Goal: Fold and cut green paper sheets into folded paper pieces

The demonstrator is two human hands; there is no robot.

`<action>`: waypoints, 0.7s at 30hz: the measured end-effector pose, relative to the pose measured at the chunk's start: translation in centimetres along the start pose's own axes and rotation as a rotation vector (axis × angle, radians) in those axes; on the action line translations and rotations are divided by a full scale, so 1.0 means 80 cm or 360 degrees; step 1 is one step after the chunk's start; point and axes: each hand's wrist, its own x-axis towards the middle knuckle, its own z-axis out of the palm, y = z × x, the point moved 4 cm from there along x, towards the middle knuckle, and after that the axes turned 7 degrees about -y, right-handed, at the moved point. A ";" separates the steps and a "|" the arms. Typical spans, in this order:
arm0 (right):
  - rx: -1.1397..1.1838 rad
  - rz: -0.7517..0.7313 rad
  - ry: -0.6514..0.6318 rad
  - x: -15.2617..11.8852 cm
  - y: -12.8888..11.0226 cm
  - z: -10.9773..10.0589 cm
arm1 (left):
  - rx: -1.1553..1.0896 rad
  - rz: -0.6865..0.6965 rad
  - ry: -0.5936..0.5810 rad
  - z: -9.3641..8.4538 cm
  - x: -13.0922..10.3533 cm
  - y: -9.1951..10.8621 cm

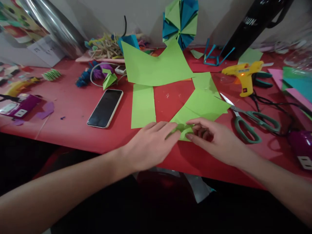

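Near the table's front edge, a small piece of green paper (184, 129) bends up between my two hands. My left hand (154, 143) has its fingers closed on the left part of it, the tips partly hidden. From the right, my right hand (214, 139) pinches its other end between thumb and fingers. Just beyond lies a larger green sheet (203, 103), with a green strip (143, 105) to the left and a big curved-edge green sheet (156, 68) behind. Scissors (251, 120) with green handles rest right of my right hand, their blades touching the green paper.
A phone (105, 109) lies left on the red table (68, 97). A yellow glue gun (243, 74) with a lit orange light stands at the right, its dark cable running nearby. Behind are a blue-green folded paper fan (180, 22), a black bottle (255, 26) and a pile of sticks (107, 47).
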 end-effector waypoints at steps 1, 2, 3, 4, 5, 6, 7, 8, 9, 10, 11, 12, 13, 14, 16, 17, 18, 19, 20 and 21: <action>-0.0051 0.0002 -0.0013 0.000 -0.002 0.001 | 0.0095 -0.0041 0.0011 0.000 -0.004 0.012; -0.0110 -0.0009 -0.0027 0.000 -0.004 0.003 | 0.0180 -0.0087 0.0054 -0.001 -0.009 0.024; -0.0172 -0.0030 -0.0040 0.000 -0.006 0.003 | 0.0250 -0.0117 0.0113 -0.002 -0.014 0.036; -0.0228 -0.0051 -0.0051 0.000 -0.007 0.004 | 0.0302 -0.0120 0.0132 -0.002 -0.018 0.046; -0.0273 -0.0064 -0.0051 0.000 -0.008 0.004 | 0.0332 -0.0123 0.0135 -0.001 -0.022 0.055; -0.0304 -0.0065 -0.0045 0.000 -0.008 0.004 | 0.0339 -0.0098 0.0125 0.001 -0.026 0.063; -0.0319 -0.0055 -0.0035 0.000 -0.007 0.003 | 0.0331 -0.0073 0.0084 0.004 -0.030 0.069; -0.0328 -0.0037 -0.0025 0.000 -0.006 0.003 | 0.0310 -0.0050 0.0031 0.007 -0.033 0.073; -0.0330 -0.0016 -0.0016 -0.001 -0.004 0.002 | 0.0290 -0.0058 -0.0013 0.011 -0.036 0.076; -0.0322 -0.0002 -0.0010 -0.001 -0.003 0.002 | 0.0268 -0.0065 -0.0051 0.014 -0.038 0.077; -0.0304 0.0007 -0.0007 -0.001 -0.002 0.002 | 0.0247 -0.0078 -0.0080 0.017 -0.040 0.078; -0.0285 0.0017 -0.0009 -0.001 -0.001 0.002 | 0.0232 -0.0091 -0.0093 0.019 -0.041 0.078; -0.0267 0.0023 -0.0010 -0.001 -0.001 0.001 | 0.0220 -0.0095 -0.0099 0.021 -0.041 0.078; -0.0255 0.0029 -0.0010 -0.001 -0.001 0.001 | 0.0208 -0.0100 -0.0103 0.022 -0.041 0.078; -0.0256 0.0037 -0.0009 0.000 -0.001 0.001 | 0.0179 -0.0110 -0.0109 0.024 -0.040 0.078; -0.0264 0.0042 -0.0006 0.001 -0.002 0.000 | 0.0161 -0.0116 -0.0120 0.025 -0.039 0.078; -0.0271 0.0048 -0.0002 0.001 -0.002 0.000 | 0.0144 -0.0124 -0.0135 0.026 -0.038 0.079; -0.0279 0.0053 0.0003 0.001 -0.001 -0.001 | 0.0128 -0.0130 -0.0150 0.027 -0.038 0.080; -0.0291 0.0055 0.0012 0.001 -0.001 -0.001 | 0.0117 -0.0130 -0.0159 0.027 -0.038 0.081; -0.0305 0.0054 0.0023 0.001 -0.001 -0.002 | 0.0113 -0.0131 -0.0163 0.027 -0.038 0.082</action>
